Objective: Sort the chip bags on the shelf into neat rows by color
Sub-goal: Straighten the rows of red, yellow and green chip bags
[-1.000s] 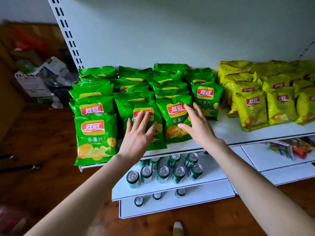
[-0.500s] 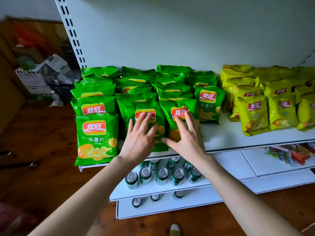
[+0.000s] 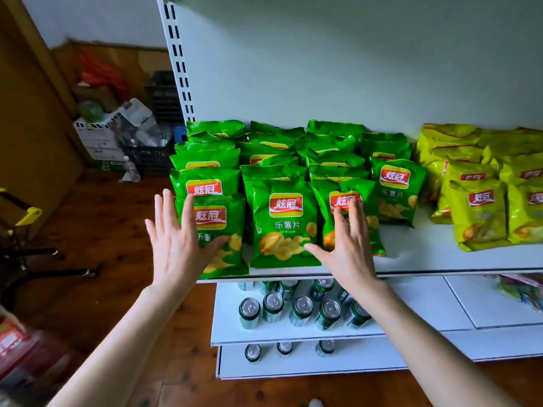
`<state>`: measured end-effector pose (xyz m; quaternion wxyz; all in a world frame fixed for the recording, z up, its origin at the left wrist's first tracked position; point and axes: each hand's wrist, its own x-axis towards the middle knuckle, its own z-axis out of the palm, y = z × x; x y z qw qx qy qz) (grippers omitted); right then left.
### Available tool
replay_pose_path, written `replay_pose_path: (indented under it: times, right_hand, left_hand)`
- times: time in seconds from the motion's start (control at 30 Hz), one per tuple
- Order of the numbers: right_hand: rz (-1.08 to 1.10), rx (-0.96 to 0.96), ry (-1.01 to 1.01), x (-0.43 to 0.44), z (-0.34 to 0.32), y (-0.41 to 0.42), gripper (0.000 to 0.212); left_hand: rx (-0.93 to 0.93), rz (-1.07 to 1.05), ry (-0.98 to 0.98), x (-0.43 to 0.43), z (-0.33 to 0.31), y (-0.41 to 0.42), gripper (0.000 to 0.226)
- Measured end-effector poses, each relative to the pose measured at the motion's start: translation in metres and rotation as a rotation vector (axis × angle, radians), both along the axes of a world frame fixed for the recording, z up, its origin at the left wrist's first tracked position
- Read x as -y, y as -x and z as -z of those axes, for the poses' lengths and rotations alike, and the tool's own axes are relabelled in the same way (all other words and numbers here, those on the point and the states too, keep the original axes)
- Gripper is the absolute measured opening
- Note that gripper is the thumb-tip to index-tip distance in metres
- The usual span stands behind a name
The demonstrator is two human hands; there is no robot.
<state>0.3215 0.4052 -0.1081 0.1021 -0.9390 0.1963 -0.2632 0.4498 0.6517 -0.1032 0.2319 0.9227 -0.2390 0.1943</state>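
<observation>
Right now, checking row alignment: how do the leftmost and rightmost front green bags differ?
The leftmost front green bag reaches the front edge of the shelf; the rightmost front green bag sits farther back. The left hand covers part of the leftmost; the rightmost is uncovered. Both are green with red logos.

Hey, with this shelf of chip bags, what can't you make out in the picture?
Head view only:
Yellow bags: cut off by the right edge; count unknown.
Rear green bags: overlapped by front bags; only tops show.
Leftmost front bag: print partly covered by the left hand.
Third front bag: label partly behind the right hand.
Back cans: tucked under the shelf edge.
Red items, bottom left: blurred.
</observation>
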Motion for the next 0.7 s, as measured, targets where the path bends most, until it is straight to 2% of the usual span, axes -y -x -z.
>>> replay_pose_path:
  times: [0.2,0.5,0.7]
  right_hand:
    - [0.021,0.05,-0.008,-0.001,0.002,-0.007,0.09]
    - [0.02,0.117,0.068,0.001,0.009,0.003,0.087]
    - [0.022,0.105,0.064,-0.004,0.004,0.005,0.079]
  left_hand:
    - [-0.137,0.068,0.103,0.027,0.001,-0.01,0.103]
    - [-0.173,0.161,0.205,0.019,0.0,-0.009,0.103]
    - [-0.22,0.118,0.262,0.011,0.001,-0.006,0.111]
